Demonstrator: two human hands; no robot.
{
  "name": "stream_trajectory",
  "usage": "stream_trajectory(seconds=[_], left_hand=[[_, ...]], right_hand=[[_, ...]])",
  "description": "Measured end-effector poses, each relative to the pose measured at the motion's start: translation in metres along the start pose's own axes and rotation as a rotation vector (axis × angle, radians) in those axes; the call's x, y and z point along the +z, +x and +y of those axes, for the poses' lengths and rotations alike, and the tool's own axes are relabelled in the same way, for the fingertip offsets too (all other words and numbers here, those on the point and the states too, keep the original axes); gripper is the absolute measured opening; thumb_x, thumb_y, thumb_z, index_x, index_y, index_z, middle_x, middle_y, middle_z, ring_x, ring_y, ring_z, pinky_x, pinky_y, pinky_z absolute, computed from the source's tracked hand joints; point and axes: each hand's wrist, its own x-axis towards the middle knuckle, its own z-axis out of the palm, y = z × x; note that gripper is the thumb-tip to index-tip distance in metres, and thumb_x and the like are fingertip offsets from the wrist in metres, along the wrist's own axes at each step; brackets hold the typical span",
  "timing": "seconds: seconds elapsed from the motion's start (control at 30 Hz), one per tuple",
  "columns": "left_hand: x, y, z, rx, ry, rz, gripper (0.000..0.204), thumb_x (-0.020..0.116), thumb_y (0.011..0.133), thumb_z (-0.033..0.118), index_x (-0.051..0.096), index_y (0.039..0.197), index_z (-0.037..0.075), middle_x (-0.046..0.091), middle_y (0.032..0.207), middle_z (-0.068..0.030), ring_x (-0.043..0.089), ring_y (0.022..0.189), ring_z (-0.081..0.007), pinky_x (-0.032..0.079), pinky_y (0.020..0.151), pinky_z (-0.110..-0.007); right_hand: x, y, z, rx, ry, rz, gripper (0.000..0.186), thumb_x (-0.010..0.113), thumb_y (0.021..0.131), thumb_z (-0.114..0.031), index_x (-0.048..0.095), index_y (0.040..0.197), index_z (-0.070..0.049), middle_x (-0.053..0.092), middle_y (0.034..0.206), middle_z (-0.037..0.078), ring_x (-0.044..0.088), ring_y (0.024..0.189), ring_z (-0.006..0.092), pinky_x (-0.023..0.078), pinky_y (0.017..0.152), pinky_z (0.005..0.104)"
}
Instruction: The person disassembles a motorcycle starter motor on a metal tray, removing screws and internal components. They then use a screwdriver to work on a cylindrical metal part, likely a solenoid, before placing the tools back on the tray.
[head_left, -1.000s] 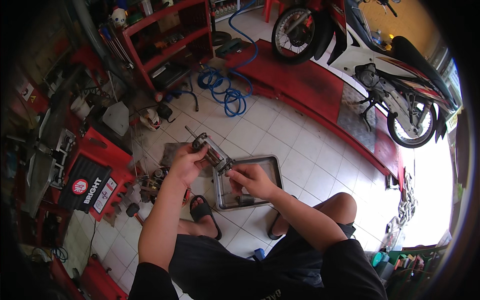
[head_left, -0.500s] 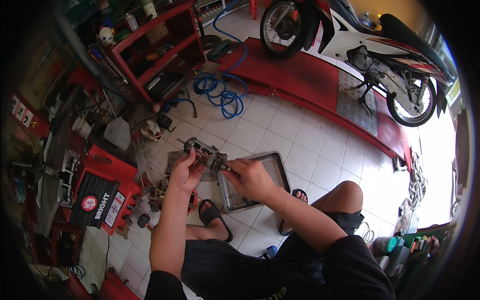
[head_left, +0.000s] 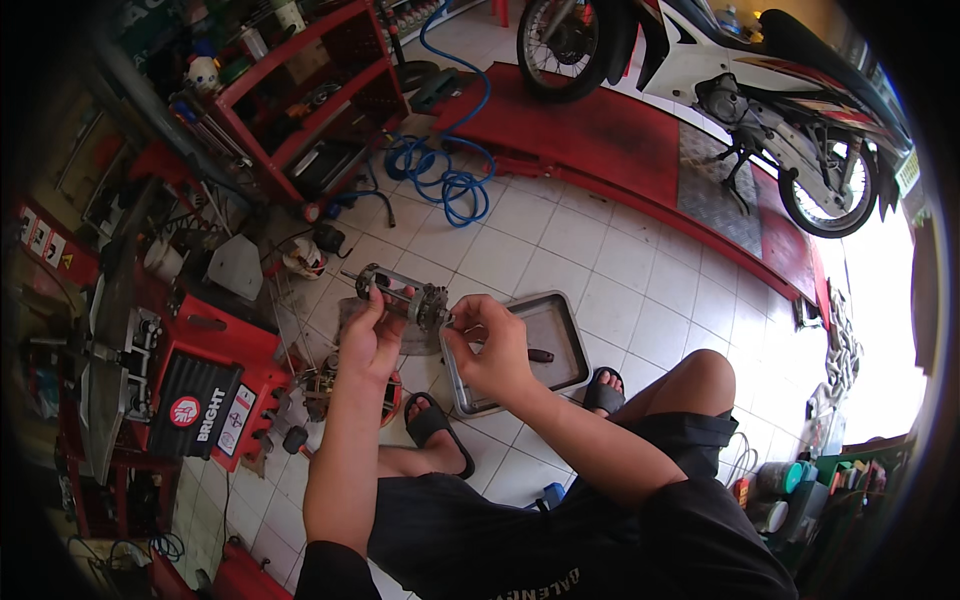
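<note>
The left hand (head_left: 368,335) holds a metal engine part (head_left: 403,296) in a closed grip; the right hand (head_left: 488,345) pinches its end. A red box with black label (head_left: 205,410) stands left, a metal tray (head_left: 560,345) right.

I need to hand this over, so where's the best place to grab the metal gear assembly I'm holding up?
Grip the open caged middle of the gear assembly from below. It lies roughly level between the left hand and right hand; its bars probably offer better purchase than the toothed right end.

Left hand (head_left: 368,338) raised, fingers curled in a grip, right hand (head_left: 488,348) beside it, fingertips pinched, both forearms extended forward
</note>
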Motion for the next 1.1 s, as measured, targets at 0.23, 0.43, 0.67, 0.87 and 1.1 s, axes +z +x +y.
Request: stream_trajectory(seconds=[0.23, 0.43, 0.67, 0.87, 1.1], left_hand=[[0.018, -0.006, 0.005, 0.119, 0.112, 0.108, 0.017, 0.065, 0.098, 0.017, 0.064, 0.109, 0.003, 0.071, 0.104, -0.0072, 0.070, 0.100, -0.0230, 0.058, 0.085, -0.036], [0.024, -0.012, 0.012, 0.198, 0.170, 0.098, 0.012, 0.065, 0.098, 0.014, 0.064, 0.104, 0.004, 0.071, 0.105, -0.0076, 0.070, 0.098, -0.0217, 0.058, 0.085, -0.036], [0.026, -0.015, 0.015, 0.239, 0.225, 0.107, 0.008, 0.064, 0.099, 0.011, 0.064, 0.104, 0.005, 0.070, 0.104, -0.0065, 0.069, 0.096, -0.0194, 0.057, 0.085, -0.035], [0.012, -0.013, 0.017, 0.270, 0.217, 0.099, 0.014, 0.067, 0.096, 0.007, 0.064, 0.109, 0.003, 0.069, 0.107, -0.0081, 0.070, 0.098, -0.0217, 0.058, 0.082, -0.036], [0.015, -0.013, 0.020, 0.308, 0.244, 0.074, 0.023, 0.067, 0.095, 0.003, 0.064, 0.117, 0.002, 0.068, 0.110, -0.0058, 0.068, 0.099, -0.0197, 0.058, 0.082, -0.035]], right_hand=[[-0.007, -0.005, 0.019, 0.782, 0.447, -0.327, 0.019, 0.067, 0.097, -0.014, 0.060, 0.105, 0.002, 0.063, 0.084, 0.006, 0.063, 0.068, 0.0125, 0.051, 0.056, 0.0276], [0.017, -0.020, 0.017, 0.743, 0.666, -0.012, 0.021, 0.061, 0.101, -0.022, 0.060, 0.099, -0.001, 0.058, 0.074, 0.004, 0.058, 0.061, 0.0157, 0.051, 0.061, 0.0294], [0.020, -0.022, 0.019, 0.865, 0.739, -0.058, 0.031, 0.054, 0.103, -0.034, 0.060, 0.094, -0.005, 0.058, 0.080, 0.005, 0.059, 0.072, 0.0176, 0.048, 0.062, 0.0318], [0.006, -0.020, 0.035, 1.036, 0.866, -0.294, 0.021, 0.058, 0.101, -0.027, 0.059, 0.099, -0.006, 0.059, 0.091, 0.002, 0.059, 0.081, 0.0167, 0.049, 0.069, 0.0360], [0.023, -0.021, 0.016, 0.941, 0.825, -0.068, 0.035, 0.050, 0.104, -0.038, 0.060, 0.093, -0.006, 0.058, 0.082, 0.005, 0.058, 0.074, 0.0183, 0.047, 0.065, 0.0354]])
